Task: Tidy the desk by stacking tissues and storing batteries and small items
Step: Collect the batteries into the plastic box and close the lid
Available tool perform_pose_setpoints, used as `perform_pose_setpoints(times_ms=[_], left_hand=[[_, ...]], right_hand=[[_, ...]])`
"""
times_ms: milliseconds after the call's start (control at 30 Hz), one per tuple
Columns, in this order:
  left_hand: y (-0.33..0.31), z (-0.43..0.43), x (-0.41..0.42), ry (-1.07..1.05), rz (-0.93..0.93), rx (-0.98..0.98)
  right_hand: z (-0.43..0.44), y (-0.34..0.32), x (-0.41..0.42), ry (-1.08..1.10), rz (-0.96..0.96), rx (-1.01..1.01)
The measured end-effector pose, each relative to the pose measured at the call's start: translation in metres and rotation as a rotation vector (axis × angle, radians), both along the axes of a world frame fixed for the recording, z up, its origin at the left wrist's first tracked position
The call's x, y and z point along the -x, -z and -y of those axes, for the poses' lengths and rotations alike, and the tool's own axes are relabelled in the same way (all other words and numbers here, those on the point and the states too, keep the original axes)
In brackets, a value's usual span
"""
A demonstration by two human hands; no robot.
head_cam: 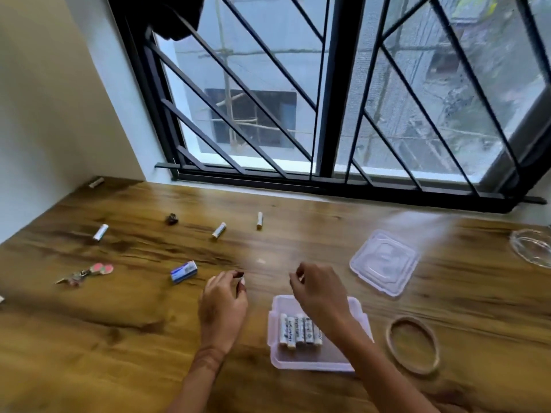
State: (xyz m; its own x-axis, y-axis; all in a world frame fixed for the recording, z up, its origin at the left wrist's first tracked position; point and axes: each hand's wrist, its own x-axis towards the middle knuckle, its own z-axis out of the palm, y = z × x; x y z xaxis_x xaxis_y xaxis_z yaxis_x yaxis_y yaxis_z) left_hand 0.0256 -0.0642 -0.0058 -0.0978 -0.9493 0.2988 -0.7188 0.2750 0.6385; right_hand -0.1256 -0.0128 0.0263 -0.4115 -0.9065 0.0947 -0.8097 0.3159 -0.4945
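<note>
A clear plastic box [275,357] sits near the desk's front edge with several white batteries [298,330] lying side by side in it. My right hand [317,293] hovers over the box's far edge with its fingers curled; whether it holds anything is unclear. Left of the box, my left hand [223,305] pinches a small dark item [240,275] at its fingertips. Three loose batteries lie farther back: one at the left [100,232], one in the middle [219,230] and one beside it [259,220].
The box's clear lid [384,260] lies to the right. A tan ring band [413,344], a glass dish [533,247], a blue-white eraser [184,272], pink clips [86,272], a dark clip [172,219] and a small corner item [96,182] are on the wooden desk [89,338].
</note>
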Motion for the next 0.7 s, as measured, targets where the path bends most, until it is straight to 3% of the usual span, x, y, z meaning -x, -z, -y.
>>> perform_pose_setpoints(times_ms=[100, 267, 533, 700], left_hand=[[0.000, 0.036, -0.010, -0.014, 0.031, -0.079], [-0.005, 0.106, -0.011, 0.033, 0.166, -0.110], [0.006, 0.172, -0.002, -0.045, 0.338, -0.312], [0.014, 0.185, 0.002, -0.043, 0.351, -0.307]], right_hand=[[0.048, 0.000, -0.015, -0.033, 0.041, 0.023], [0.127, 0.015, -0.030, -0.153, 0.047, -0.108], [0.201, 0.048, -0.022, -0.115, 0.010, -0.247], [0.206, 0.062, -0.018, -0.072, -0.119, -0.096]])
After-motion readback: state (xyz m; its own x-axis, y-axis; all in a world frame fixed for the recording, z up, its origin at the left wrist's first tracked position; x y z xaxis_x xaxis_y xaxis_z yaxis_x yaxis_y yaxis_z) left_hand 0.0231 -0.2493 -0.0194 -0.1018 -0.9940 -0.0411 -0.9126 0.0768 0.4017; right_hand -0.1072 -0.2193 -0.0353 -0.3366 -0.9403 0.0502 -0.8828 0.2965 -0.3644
